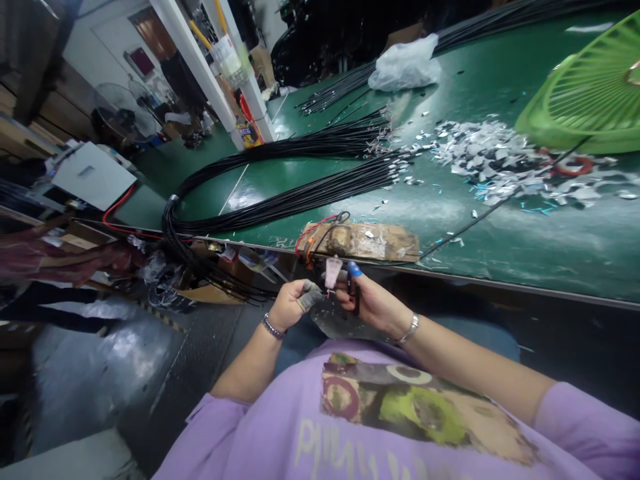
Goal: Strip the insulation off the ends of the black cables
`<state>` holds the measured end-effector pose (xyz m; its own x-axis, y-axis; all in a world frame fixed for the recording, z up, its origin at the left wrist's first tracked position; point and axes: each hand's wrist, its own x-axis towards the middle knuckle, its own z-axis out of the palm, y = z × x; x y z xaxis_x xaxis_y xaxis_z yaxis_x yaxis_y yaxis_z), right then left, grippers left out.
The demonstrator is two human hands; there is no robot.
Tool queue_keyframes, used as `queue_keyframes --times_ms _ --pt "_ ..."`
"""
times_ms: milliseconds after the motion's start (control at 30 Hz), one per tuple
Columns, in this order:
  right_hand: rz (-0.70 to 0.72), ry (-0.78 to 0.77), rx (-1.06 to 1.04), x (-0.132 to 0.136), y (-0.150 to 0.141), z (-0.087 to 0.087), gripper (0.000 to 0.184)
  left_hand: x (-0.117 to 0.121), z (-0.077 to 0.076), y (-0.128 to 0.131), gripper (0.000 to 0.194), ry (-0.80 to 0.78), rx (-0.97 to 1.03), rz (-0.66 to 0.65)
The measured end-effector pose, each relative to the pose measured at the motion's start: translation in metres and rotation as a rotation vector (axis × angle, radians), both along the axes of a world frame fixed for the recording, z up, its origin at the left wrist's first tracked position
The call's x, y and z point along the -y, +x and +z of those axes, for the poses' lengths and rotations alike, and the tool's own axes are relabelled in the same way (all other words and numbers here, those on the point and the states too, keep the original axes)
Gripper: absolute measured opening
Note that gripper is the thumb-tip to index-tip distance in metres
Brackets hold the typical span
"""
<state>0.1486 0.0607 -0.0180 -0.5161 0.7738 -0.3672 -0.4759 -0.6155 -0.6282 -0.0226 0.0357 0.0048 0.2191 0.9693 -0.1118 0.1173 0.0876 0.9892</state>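
Just off the table's front edge, my left hand [296, 303] is closed with its fingertips in a pinch, grey coverings on its fingers. Black cables [235, 288] hang from the table and run toward it; the end it pinches appears to be one of these. Facing it, my right hand [373, 299] is closed around a small black-handled tool [354, 295] whose kind I cannot make out. Blue tape wraps a fingertip of that hand. Between the hands a pale pinkish strip [333, 272] stands above a tiny reddish wire end. The fingertips are partly blurred.
On the green table [310, 180] lie looped black cable bundles [300, 193], a worn wooden block [380, 241] at the edge, and a pile of foil scraps [495, 157]. A green fan [590, 93] stands right, a plastic bag [405, 63] behind. Another person [55, 267] is at left.
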Motion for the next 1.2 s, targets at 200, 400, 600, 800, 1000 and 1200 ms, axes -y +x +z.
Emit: queue_keyframes --times_ms 200,400,600,800,1000,1200 --pt "0.118 0.007 0.108 0.007 0.021 -0.017 0.050 0.017 -0.014 -0.008 0.043 -0.118 0.246 0.117" --pt "0.069 0.123 0.185 0.016 0.033 -0.029 0.040 0.027 -0.020 -0.026 0.043 -0.281 0.606 0.254" --pt "0.060 0.319 0.418 0.024 0.042 -0.032 0.054 0.028 -0.029 -0.035 0.038 -0.283 0.372 0.216" --pt "0.144 0.896 0.708 0.014 0.072 0.010 0.060 0.021 -0.036 -0.035 0.005 0.027 -0.614 0.085" --pt "-0.259 0.972 0.977 -0.035 0.120 0.052 0.045 -0.009 0.004 -0.049 0.020 0.268 -0.618 0.181" --pt "-0.297 0.847 1.145 -0.076 0.141 0.048 0.030 -0.082 0.050 -0.048 0.024 0.597 -1.121 0.176"
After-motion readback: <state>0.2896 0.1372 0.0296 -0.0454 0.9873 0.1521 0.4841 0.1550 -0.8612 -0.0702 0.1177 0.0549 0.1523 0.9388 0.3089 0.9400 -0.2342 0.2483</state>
